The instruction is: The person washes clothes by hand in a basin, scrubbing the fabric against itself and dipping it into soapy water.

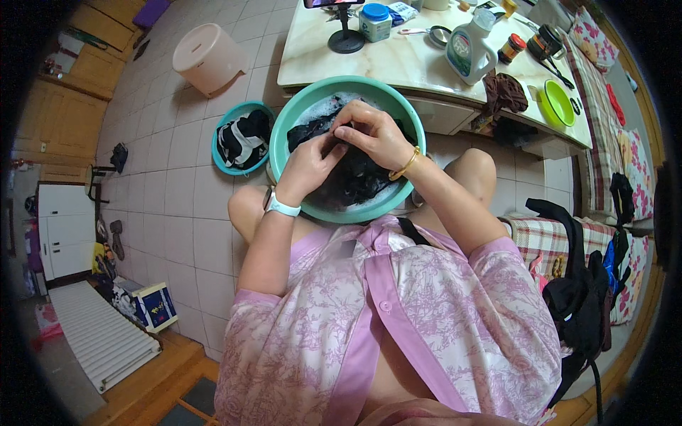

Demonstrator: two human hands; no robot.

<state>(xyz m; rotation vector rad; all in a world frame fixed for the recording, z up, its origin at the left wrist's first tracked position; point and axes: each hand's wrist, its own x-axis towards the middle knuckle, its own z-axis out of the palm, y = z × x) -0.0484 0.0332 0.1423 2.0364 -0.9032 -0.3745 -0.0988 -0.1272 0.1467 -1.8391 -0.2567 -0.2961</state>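
In front of me a green plastic basin point(348, 215) holds wet black clothing point(358, 178) in sudsy water point(314, 109). Over its middle, my left hand point(306, 168), with a pale-strapped watch at the wrist, pinches a bit of the dark fabric. Opposite it, my right hand point(373, 130) has its thumb and fingers closed on the same cloth, close to the left fingertips. A gold bracelet point(405, 164) circles the right wrist. The gripped part of the cloth is mostly hidden by my fingers.
Left of the basin stands a smaller blue basin point(217, 152) with black-and-white clothing point(242, 139). Behind it is a pink plastic stool point(208, 58). A marble-topped table point(314, 66) carries a detergent bottle point(469, 50), a blue-lidded tub point(375, 24) and a phone stand point(346, 41). Dark clothes point(573, 298) hang at right.
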